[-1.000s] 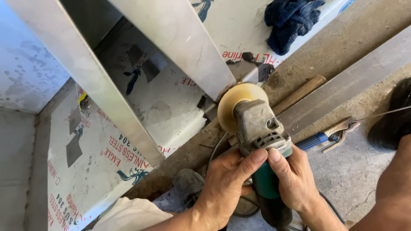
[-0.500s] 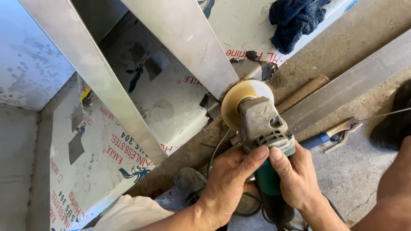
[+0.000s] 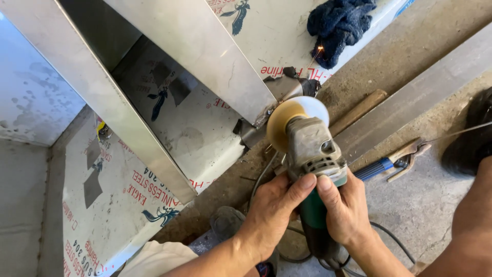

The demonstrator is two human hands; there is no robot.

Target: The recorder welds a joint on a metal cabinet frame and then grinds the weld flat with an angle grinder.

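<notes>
Nearest me, both hands clench the angle grinder (image 3: 312, 169): my left hand (image 3: 274, 215) wraps the grey gear housing, my right hand (image 3: 346, 208) grips the green body, which hides my palms. Its cord runs out of frame below. Beyond my knuckles, the yellowish disc (image 3: 287, 120) meets the lower corner of a stainless steel panel (image 3: 205, 51); a spark (image 3: 319, 50) flies. Farther right lie blue-handled pliers (image 3: 392, 161), partly hidden; farthest, a dark blue rag (image 3: 341, 23).
</notes>
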